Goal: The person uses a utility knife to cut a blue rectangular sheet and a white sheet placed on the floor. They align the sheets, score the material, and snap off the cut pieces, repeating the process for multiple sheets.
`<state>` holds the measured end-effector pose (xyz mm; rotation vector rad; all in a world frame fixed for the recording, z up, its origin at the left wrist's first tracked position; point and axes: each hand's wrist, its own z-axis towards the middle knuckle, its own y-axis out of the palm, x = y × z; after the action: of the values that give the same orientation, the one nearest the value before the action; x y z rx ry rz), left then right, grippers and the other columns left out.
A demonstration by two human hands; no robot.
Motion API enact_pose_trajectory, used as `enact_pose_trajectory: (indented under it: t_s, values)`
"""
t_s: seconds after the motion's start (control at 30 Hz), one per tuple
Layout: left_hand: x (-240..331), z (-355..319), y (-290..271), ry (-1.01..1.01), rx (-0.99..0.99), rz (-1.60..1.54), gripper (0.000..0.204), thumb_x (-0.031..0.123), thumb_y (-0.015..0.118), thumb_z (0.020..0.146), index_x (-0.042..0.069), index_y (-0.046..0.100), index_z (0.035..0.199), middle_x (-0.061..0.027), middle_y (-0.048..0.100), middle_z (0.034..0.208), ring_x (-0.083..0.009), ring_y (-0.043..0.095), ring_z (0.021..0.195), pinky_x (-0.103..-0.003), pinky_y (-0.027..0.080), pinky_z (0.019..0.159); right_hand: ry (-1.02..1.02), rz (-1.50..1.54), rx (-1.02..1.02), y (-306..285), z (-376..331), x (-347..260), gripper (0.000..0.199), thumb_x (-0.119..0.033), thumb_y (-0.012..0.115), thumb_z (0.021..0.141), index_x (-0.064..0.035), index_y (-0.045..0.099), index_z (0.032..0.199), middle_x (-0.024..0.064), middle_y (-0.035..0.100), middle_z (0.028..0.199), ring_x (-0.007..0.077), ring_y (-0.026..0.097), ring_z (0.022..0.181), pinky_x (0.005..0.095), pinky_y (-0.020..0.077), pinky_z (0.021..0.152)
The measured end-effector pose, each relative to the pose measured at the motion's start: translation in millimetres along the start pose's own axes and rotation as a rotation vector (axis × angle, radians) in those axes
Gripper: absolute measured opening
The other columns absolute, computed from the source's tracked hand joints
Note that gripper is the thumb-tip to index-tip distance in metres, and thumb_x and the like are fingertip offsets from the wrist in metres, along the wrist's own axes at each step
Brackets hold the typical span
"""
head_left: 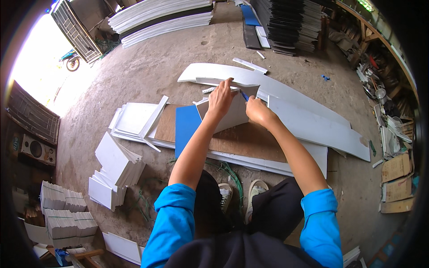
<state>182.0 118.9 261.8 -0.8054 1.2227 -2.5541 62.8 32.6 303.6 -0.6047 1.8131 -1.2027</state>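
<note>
My left hand (220, 98) presses down on a white sheet piece (232, 117) that lies on a brown board (243, 140). My right hand (258, 110) grips a blue-handled cutter (244, 95) whose tip rests at the top edge of that white piece, right beside my left fingers. A blue sheet (186, 127) lies on the board just left of my left forearm. Long white panels (308, 120) stretch away to the right under and behind both hands.
A fanned pile of cut white pieces (117, 167) lies at the left, bundled white stacks (62, 212) at lower left. Stacks of white sheets (161, 18) and dark sheets (288, 22) stand at the back. My shoes (254, 190) rest on the concrete floor near green straps (232, 174).
</note>
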Motion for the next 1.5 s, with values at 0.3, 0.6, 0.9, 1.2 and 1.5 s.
enact_pose_trajectory:
  t_s: [0.3, 0.6, 0.9, 1.2, 1.5]
  values:
    - [-2.0, 1.9, -3.4, 0.060, -0.025, -0.042, 0.047, 0.026, 0.060, 0.079, 0.011, 0.043, 0.120, -0.0135, 0.056, 0.106, -0.0306, 0.058, 0.090, -0.041, 0.049, 0.070, 0.060, 0.060, -0.070, 1.8, 18.6, -3.5, 0.032, -0.003, 0.039, 0.078, 0.0157, 0.042, 0.103, 0.0321, 0.057, 0.089, 0.0386, 0.060, 0.080, 0.0436, 0.0495, 0.065]
    - [10.6, 5.6, -9.5, 0.102, -0.048, 0.060, 0.038, 0.022, 0.061, 0.078, 0.017, 0.050, 0.114, -0.0121, 0.054, 0.087, -0.0303, 0.059, 0.080, -0.041, 0.049, 0.060, -0.093, -0.158, -0.077, 11.4, 23.4, 15.5, 0.031, -0.006, 0.040, 0.080, 0.0135, 0.044, 0.104, 0.0330, 0.055, 0.098, 0.0417, 0.056, 0.095, 0.0462, 0.0480, 0.078]
    - [2.9, 2.5, -8.7, 0.162, -0.033, 0.021, 0.038, 0.018, 0.064, 0.076, 0.022, 0.050, 0.111, -0.0093, 0.052, 0.083, -0.0265, 0.059, 0.074, -0.037, 0.049, 0.056, -0.032, -0.049, -0.130, 1.5, 13.4, 1.4, 0.028, -0.002, 0.039, 0.082, 0.0124, 0.043, 0.105, 0.0326, 0.056, 0.094, 0.0415, 0.058, 0.088, 0.0477, 0.0491, 0.072]
    - [2.3, 13.4, 1.0, 0.093, -0.005, 0.011, 0.032, 0.023, 0.062, 0.077, 0.021, 0.051, 0.107, -0.0099, 0.053, 0.082, -0.0271, 0.060, 0.074, -0.038, 0.047, 0.055, 0.064, 0.092, -0.100, 9.8, 23.5, -1.5, 0.032, -0.003, 0.036, 0.081, 0.0112, 0.043, 0.109, 0.0322, 0.055, 0.098, 0.0411, 0.057, 0.092, 0.0477, 0.0482, 0.075]
    - [-3.4, 21.3, 4.5, 0.034, 0.032, -0.174, 0.026, 0.018, 0.063, 0.074, 0.015, 0.055, 0.099, -0.0071, 0.064, 0.084, -0.0270, 0.062, 0.074, -0.037, 0.048, 0.060, 0.017, 0.011, -0.184, 10.2, 23.9, 0.3, 0.033, -0.005, 0.039, 0.081, 0.0086, 0.047, 0.110, 0.0303, 0.054, 0.104, 0.0401, 0.054, 0.100, 0.0446, 0.0457, 0.084]
